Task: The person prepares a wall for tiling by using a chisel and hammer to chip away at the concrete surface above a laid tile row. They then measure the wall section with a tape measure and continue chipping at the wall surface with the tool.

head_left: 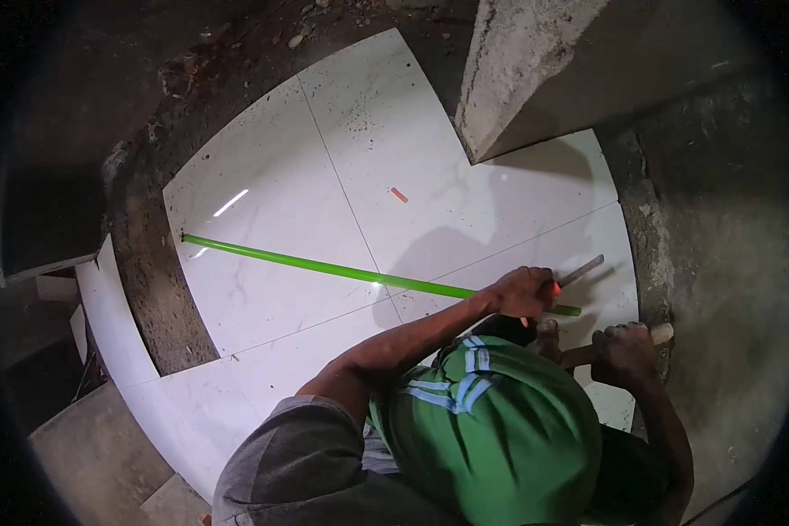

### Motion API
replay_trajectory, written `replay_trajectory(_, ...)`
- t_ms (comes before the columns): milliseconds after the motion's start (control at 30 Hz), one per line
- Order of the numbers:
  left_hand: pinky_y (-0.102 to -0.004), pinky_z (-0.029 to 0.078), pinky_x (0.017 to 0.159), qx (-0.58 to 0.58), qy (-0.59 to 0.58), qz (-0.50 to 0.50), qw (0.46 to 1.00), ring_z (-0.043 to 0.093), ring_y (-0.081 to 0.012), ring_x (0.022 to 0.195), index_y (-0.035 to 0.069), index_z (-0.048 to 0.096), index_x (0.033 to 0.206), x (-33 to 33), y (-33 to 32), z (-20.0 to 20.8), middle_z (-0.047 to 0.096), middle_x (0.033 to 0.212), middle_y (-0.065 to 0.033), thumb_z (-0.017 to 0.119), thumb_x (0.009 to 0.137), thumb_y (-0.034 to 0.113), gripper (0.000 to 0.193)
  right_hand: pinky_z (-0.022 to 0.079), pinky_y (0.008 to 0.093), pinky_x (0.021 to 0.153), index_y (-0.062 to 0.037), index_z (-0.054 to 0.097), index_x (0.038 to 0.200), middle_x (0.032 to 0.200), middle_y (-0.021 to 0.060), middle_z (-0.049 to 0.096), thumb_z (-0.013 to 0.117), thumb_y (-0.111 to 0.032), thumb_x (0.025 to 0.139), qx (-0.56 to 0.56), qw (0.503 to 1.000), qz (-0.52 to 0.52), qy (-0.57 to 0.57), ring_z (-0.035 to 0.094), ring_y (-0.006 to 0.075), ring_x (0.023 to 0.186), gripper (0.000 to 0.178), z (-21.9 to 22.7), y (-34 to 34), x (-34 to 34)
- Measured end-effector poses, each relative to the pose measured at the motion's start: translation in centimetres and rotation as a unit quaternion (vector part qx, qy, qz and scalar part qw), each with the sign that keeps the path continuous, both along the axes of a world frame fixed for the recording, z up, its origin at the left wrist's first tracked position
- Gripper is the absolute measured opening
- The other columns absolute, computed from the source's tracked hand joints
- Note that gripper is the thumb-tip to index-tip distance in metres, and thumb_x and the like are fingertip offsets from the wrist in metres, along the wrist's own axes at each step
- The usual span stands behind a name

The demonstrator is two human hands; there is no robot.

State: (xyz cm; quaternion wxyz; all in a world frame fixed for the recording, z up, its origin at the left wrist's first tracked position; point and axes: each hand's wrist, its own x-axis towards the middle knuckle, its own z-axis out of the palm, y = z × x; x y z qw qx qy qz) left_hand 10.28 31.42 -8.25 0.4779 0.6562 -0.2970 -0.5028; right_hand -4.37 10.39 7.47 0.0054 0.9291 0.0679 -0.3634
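My left hand (526, 292) is closed around a chisel-like tool (580, 272) with a narrow flat metal blade and a bit of red where it leaves my fist. Under that hand and beside it runs a long bright green strip (324, 266), lying slantwise across the white floor tiles (263, 175). My right hand (627, 351) grips the wooden handle of a hammer (662, 334). Its handle end sticks out to the right of my fist, and the other end lies partly behind green cloth (508, 438) with blue and white stripes.
A rough concrete pillar (513, 79) rises at the top, in a notch of the tiles. Rough, dirty ground (171, 289) borders them at left. A small orange-red piece (399, 195) and dark crumbs lie on the tiles. Grey floor (736, 351) extends at right.
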Motion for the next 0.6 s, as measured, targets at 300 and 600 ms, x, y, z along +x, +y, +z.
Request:
replay_trajectory(300, -0.0422, 0.057, 0.082, -0.018, 0.046, 0.051, 0.998, 0.073, -0.0293, 0.089, 0.000, 0.070, 0.108, 6.3, 4.5, -6.3, 0.074, 0.097, -0.0180, 0.075, 0.085, 0.021, 0.032, 0.047, 0.0443, 0.076, -0.0135, 0.067, 0.082, 0.078, 0.0060, 0.065, 0.070, -0.023, 0.069, 0.080, 0.968, 0.075, -0.227, 0.065, 0.0271, 0.079, 0.017, 0.0, 1.4, 3.6)
replay_trajectory(600, -0.0383, 0.060, 0.081, 0.092, -0.012, 0.046, 0.995, 0.073, -0.0226, 0.084, 0.002, 0.073, 0.108, 9.9, 7.6, -2.3, 0.076, 0.094, -0.0114, 0.075, 0.086, 0.017, 0.027, 0.047, 0.0425, 0.078, -0.0121, 0.068, 0.085, 0.079, 0.0076, 0.066, 0.070, -0.022, 0.068, -0.028, 0.998, 0.019, -0.048, 0.066, 0.0292, 0.081, 0.020, 0.8, 1.8, 5.7)
